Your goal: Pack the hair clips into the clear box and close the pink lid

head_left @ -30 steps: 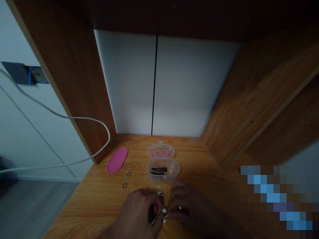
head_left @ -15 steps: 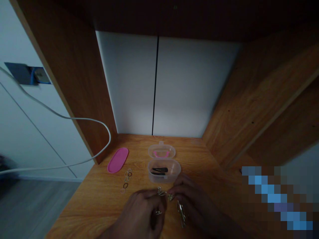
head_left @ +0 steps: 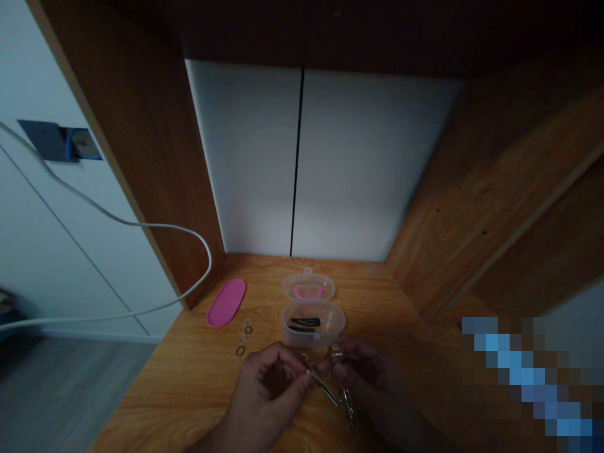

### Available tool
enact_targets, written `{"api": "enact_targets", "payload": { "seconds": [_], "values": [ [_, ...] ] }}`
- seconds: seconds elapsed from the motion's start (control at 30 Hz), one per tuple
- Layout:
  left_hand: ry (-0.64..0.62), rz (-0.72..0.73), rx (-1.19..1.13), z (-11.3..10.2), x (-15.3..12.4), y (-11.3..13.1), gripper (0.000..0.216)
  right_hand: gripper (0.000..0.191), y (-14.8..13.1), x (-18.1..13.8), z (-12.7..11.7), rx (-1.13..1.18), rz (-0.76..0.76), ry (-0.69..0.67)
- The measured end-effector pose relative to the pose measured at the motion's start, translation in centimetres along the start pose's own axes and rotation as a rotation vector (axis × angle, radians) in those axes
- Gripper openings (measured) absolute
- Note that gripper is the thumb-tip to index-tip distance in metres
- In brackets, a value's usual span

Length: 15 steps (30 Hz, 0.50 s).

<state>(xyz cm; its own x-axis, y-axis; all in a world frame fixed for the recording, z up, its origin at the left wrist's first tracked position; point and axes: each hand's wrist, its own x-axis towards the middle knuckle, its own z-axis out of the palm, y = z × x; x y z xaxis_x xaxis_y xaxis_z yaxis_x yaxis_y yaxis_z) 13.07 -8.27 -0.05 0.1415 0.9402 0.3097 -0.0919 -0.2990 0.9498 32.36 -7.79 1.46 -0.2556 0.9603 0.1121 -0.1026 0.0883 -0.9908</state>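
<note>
Above wood desk (head_left: 189, 393), left hand (head_left: 267, 384), right hand (head_left: 372, 377) pinching metal clips (head_left: 325, 385).

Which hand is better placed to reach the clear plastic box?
Probably the right hand: its fingers, on the metal hair clips, sit just below the clear plastic box, nearer than the left hand.
</note>
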Motion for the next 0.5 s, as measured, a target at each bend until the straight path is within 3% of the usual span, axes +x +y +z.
{"api": "enact_targets", "payload": {
  "seconds": [0.27, 0.5],
  "values": [
    [0.007, -0.147, -0.297, 0.1, 0.2, -0.7, 0.024, 0.021, 1.1, 0.4, 0.1, -0.022, 0.017, -0.02],
    [0.07, -0.178, -0.285, 0.2, 0.5, -0.8, 0.042, 0.026, 2.0, 0.6, 0.0, 0.059, 0.1, -0.037]
  ]
}}
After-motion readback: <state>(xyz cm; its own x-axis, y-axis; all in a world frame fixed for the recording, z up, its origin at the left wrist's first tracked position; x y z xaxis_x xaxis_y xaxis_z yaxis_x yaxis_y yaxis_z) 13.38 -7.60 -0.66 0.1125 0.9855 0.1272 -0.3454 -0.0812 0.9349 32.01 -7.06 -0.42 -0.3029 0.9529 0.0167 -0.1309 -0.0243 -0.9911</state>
